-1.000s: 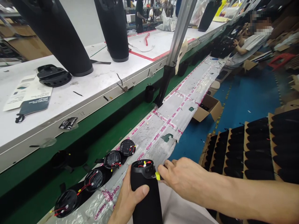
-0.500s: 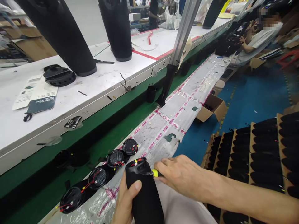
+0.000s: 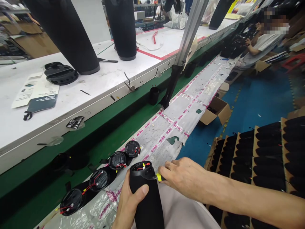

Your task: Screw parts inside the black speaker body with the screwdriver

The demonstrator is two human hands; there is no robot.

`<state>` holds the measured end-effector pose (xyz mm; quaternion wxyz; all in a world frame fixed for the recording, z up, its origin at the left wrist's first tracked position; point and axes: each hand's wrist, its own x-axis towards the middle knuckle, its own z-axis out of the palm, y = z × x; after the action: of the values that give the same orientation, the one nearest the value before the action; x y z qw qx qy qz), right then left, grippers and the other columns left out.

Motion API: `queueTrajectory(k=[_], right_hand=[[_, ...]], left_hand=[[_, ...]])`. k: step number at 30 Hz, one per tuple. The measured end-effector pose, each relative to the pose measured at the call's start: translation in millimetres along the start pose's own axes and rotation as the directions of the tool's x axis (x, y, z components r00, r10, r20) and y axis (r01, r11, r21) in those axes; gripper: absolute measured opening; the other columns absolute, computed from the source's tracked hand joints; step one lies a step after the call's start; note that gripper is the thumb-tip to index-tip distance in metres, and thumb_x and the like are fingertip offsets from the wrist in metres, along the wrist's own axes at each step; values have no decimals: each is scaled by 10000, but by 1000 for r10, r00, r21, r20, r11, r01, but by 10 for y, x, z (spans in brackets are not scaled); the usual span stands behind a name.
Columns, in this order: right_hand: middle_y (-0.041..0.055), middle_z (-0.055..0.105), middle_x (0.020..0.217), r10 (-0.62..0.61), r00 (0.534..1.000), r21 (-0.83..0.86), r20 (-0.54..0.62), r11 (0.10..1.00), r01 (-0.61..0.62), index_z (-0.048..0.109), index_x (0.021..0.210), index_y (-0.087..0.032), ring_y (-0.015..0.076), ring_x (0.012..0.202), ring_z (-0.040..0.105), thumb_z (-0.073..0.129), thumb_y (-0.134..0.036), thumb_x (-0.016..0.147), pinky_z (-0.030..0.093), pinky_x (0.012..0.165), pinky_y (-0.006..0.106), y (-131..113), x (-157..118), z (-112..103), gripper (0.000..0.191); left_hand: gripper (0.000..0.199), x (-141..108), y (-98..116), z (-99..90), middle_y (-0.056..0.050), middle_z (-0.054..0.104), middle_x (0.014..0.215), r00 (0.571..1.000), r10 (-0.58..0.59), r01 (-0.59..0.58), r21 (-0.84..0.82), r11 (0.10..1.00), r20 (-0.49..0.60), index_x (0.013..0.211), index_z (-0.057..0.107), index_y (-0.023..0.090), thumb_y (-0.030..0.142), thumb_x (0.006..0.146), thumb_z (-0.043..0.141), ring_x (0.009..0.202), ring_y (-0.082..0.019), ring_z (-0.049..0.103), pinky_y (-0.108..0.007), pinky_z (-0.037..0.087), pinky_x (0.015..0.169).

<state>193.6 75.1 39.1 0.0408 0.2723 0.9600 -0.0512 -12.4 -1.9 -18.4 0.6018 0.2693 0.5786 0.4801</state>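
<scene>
My left hand [image 3: 131,202] is wrapped round a black fabric-covered speaker body [image 3: 149,203], thumb across its front. The speaker stands tilted, open end up, with red wires and yellow and white connectors [image 3: 145,165] inside the rim. My right hand [image 3: 182,178] is closed on a utility knife [image 3: 159,176]; its yellow part shows, and most of the handle is hidden in the fingers. The knife's thin metal tip meets the speaker just below the rim on the right. To the left, several black round speaker ends [image 3: 99,179] with red wires stand in a row on the ledge.
A plastic-covered ledge [image 3: 177,111] runs away beside a white workbench [image 3: 95,90]. Tall black speakers [image 3: 121,35], a black plastic part [image 3: 60,73] and a card [image 3: 44,103] are on the bench. Cardboard trays of black cylinders [image 3: 269,152] stand at right. A person [image 3: 258,47] sits farther off.
The speaker has turned a little more upright in my left hand, so its opening shows more. My right hand keeps the knife at the rim.
</scene>
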Motion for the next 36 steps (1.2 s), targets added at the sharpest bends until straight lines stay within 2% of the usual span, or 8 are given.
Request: queueTrajectory(k=[4, 10, 14, 19, 23, 29, 33, 36], right_hand=[[-1, 601, 782, -30, 999, -37, -37, 999, 29, 537, 980, -197, 183, 618, 566, 649, -202, 970, 223, 464, 372, 12, -10, 8, 112], [-3, 594, 779, -23, 999, -51, -41, 998, 21, 526, 991, -195, 180, 608, 551, 629, -243, 993, 211, 468, 374, 19, -14, 67, 114], [-12, 585, 789, -8, 1000, -52, 14, 999, 9, 508, 992, -208, 178, 591, 541, 680, -181, 930, 187, 446, 375, 16, -25, 73, 185], [-4, 546, 765, -26, 997, -131, 67, 991, 35, 505, 958, -200, 173, 549, 488, 606, -70, 858, 149, 431, 385, -32, -61, 28, 193], [10, 484, 784, -69, 996, -232, 51, 969, 79, 516, 921, -200, 189, 591, 468, 600, -38, 751, 133, 429, 407, -82, -97, 42, 249], [0, 456, 761, -84, 996, -267, 13, 960, 85, 526, 972, -188, 188, 566, 440, 569, -47, 756, 146, 418, 409, -122, -92, 94, 262], [8, 488, 731, -37, 999, -320, 20, 947, 42, 538, 1035, -155, 197, 549, 467, 559, -52, 732, 177, 409, 390, -201, -72, 86, 321], [8, 499, 712, 24, 999, -349, 44, 937, -7, 543, 1051, -146, 202, 543, 507, 544, -44, 720, 229, 419, 379, -279, -57, 22, 347]], left_hand=[[667, 10, -5, -7, -83, 711, 1287, 1000, -2, 3, -9, 1000, 20, 1288, 622, 237, 519, 722, 834, 1265, -368, 602, -457, 425, 1085], [726, 20, -16, -24, -117, 683, 1351, 1000, -13, 13, 15, 1000, 23, 1331, 579, 210, 517, 722, 827, 1317, -388, 564, -514, 374, 1128], [693, 5, 16, -20, -108, 688, 1316, 1000, 8, -6, 133, 991, -15, 1300, 573, 216, 526, 730, 817, 1336, -383, 542, -512, 365, 1129], [780, -29, 64, 4, -142, 656, 1347, 997, 26, -7, 270, 963, -66, 1333, 532, 193, 556, 702, 813, 1345, -397, 527, -536, 356, 1140], [837, -53, 88, 11, -158, 670, 1325, 995, 14, 22, 335, 942, -103, 1347, 517, 172, 546, 661, 818, 1308, -419, 554, -560, 395, 1103], [811, -79, 130, 17, -131, 709, 1260, 987, 81, -26, 365, 930, -136, 1312, 543, 183, 496, 621, 829, 1259, -410, 593, -519, 455, 1056], [842, -72, 139, 48, -168, 673, 1317, 983, 72, -5, 373, 928, -166, 1351, 508, 151, 512, 647, 796, 1282, -395, 580, -530, 424, 1097], [794, -58, 137, 82, -180, 676, 1259, 979, 85, 4, 434, 901, -185, 1324, 505, 141, 504, 671, 777, 1207, -388, 613, -539, 443, 1061]])
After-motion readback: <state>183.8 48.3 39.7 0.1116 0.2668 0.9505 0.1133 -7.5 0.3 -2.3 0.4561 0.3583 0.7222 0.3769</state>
